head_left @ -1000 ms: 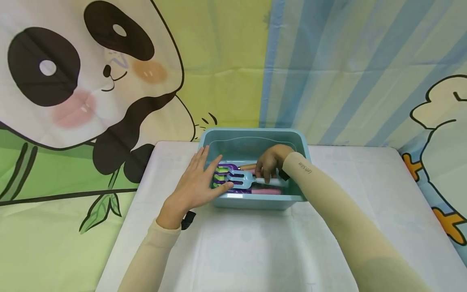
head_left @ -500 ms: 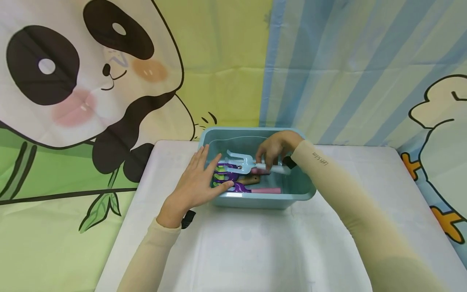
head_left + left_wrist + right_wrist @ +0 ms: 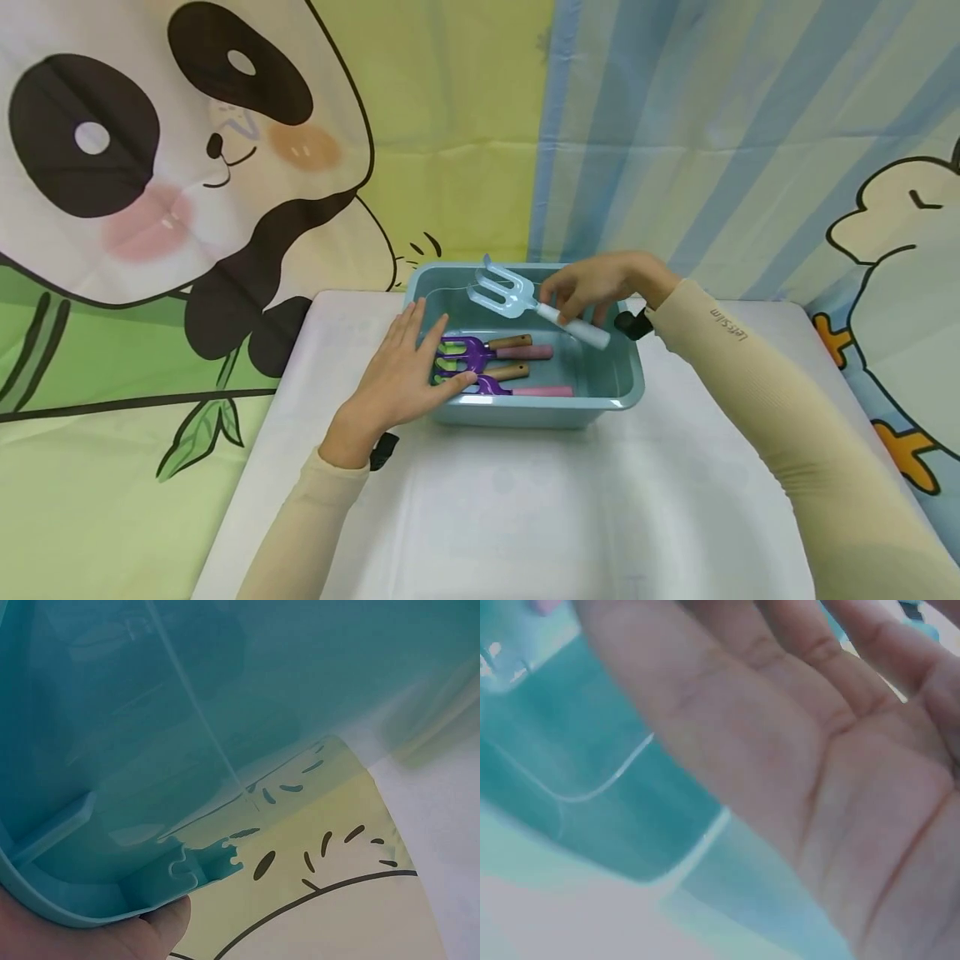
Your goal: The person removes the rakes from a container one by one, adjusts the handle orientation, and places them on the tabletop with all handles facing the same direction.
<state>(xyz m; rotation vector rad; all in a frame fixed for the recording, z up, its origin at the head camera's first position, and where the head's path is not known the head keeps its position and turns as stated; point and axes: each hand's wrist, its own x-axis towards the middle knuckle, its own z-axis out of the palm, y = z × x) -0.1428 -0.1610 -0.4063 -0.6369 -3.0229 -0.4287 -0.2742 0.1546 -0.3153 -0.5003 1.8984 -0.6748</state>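
My right hand (image 3: 600,285) pinches the white handle of a light blue garden hand fork (image 3: 513,300). The fork is raised over the back of a teal plastic bin (image 3: 517,414), tines to the left. With fingers straight and spread, my left hand (image 3: 396,377) rests at the bin's front left corner, thumb over the front rim. Inside lie purple hand forks (image 3: 472,355) with pink handles (image 3: 532,353), among tools with wooden handles (image 3: 510,341) and green heads. The left hand partly hides their heads. In the right wrist view the palm (image 3: 780,735) covers the fork.
The bin stands at the back of a white-covered table (image 3: 495,508). Behind it hangs a printed cloth (image 3: 457,142) with a panda and stripes, close to the bin's back rim.
My right hand has lifted the light blue fork up from the other tools, back and to the right, tilting it. The left hand has stayed at the bin's corner.
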